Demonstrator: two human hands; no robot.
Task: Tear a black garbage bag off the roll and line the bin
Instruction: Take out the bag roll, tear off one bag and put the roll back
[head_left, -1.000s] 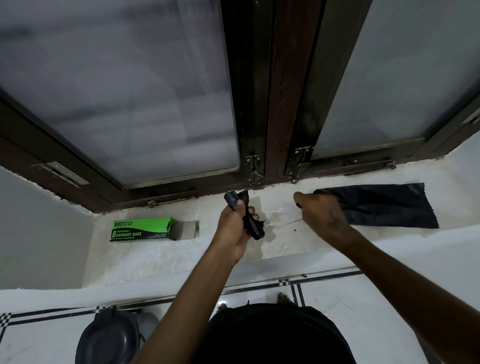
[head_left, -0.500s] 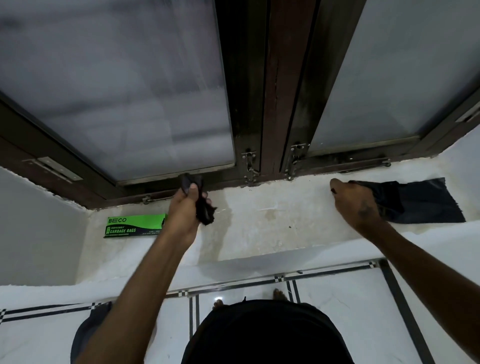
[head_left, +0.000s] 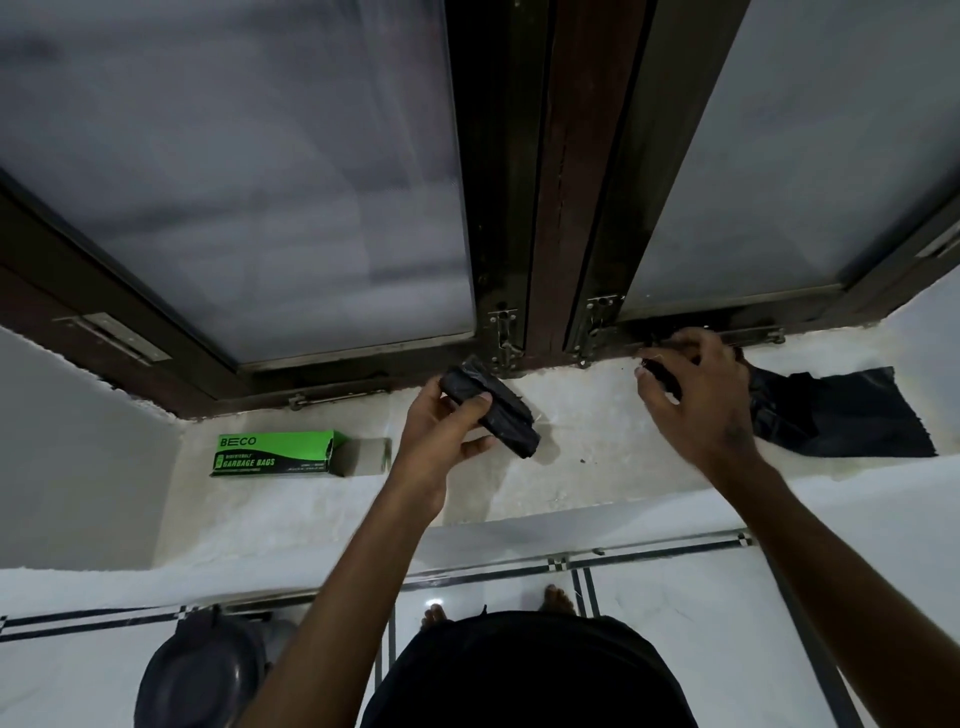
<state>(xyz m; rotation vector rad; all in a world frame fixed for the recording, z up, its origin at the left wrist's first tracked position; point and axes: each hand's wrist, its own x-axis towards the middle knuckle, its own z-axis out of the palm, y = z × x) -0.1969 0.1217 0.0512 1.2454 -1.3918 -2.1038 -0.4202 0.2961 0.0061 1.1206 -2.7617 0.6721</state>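
You are holding the black roll of garbage bags (head_left: 491, 413) in your left hand (head_left: 441, 441), fingers and thumb wrapping around it just above the pale stone window sill (head_left: 291, 514). Your right hand (head_left: 696, 400) is hovering over the sill to the right, fingers half curling and spreading near the left end of the torn-off black bag (head_left: 841, 415); whether it is pinching the plastic or only touching it, you cannot tell, since the hand is blurring and covering that edge. The bag is lying mostly flat on the sill, crumpling where it is meeting your hand, with its far end reaching toward the right wall. The green garbage bag box (head_left: 278, 454) is lying on its side on the sill, well to the left of the roll, its open end facing right. Down on the tiled floor, at the lower left, the dark round bin (head_left: 200, 675) is sitting below the sill, beside your bare feet.
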